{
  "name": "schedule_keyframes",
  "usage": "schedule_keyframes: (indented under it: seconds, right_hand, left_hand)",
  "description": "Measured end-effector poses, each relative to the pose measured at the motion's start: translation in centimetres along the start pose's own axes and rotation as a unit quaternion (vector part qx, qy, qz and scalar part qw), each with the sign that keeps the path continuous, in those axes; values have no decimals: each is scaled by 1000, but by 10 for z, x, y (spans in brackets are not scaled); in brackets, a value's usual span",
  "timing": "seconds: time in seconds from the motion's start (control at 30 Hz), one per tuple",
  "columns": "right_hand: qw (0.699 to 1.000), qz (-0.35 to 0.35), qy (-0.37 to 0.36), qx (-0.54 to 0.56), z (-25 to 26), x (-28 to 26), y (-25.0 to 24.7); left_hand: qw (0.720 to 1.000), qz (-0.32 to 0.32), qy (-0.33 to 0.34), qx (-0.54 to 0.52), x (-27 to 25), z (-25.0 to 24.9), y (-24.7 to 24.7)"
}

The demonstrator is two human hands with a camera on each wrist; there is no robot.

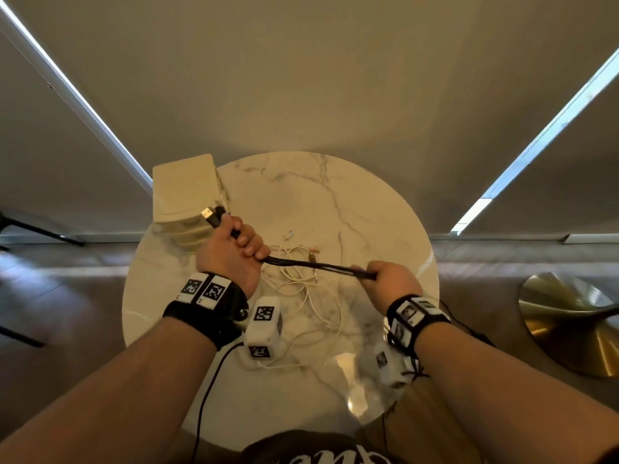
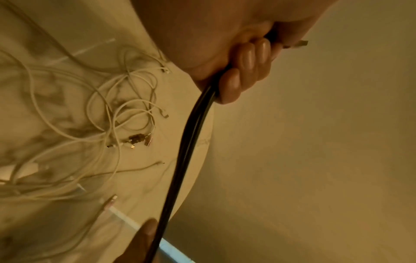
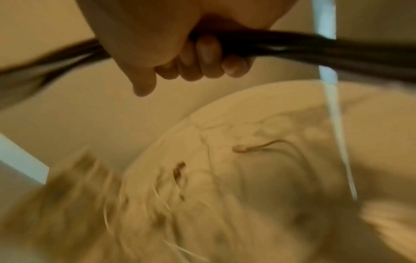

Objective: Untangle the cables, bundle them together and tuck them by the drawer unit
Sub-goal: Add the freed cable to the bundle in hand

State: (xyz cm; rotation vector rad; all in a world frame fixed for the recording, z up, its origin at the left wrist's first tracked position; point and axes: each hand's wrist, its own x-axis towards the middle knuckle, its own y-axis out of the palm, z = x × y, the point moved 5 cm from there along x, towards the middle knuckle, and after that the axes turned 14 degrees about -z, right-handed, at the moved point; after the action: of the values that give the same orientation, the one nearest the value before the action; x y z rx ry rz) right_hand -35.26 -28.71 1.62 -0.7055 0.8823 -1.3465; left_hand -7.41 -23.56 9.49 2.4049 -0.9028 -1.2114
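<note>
My left hand and right hand both fist the folded black cable taut above the round marble table; loose white cables beneath; strands could slip, snagging them.

- No readable words, brands or numbers anywhere.
- Black-and-white square code tags on the wrist bands: patterns only.
- White lettering on the dark shirt at 6 o'clock: cut off, illegible.
</note>
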Motion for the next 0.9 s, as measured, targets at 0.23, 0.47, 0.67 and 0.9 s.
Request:
schedule_keyframes:
  seconds: [0.23, 0.47, 0.67, 0.9]
  right_hand:
    - [972, 208, -11, -106, -27, 5, -4]
    - [980, 74, -30, -183, 4, 42, -21]
    - [957, 97, -267, 54, 150, -14, 4]
    - [960, 148, -234, 27, 139, -28, 41]
  left_hand:
    - [988, -90, 53, -117, 18, -60, -19]
    - [988, -63, 87, -111, 3, -63, -17]
    - [995, 46, 68, -61, -23, -28, 14]
    - [996, 37, 75, -43, -8, -38, -1]
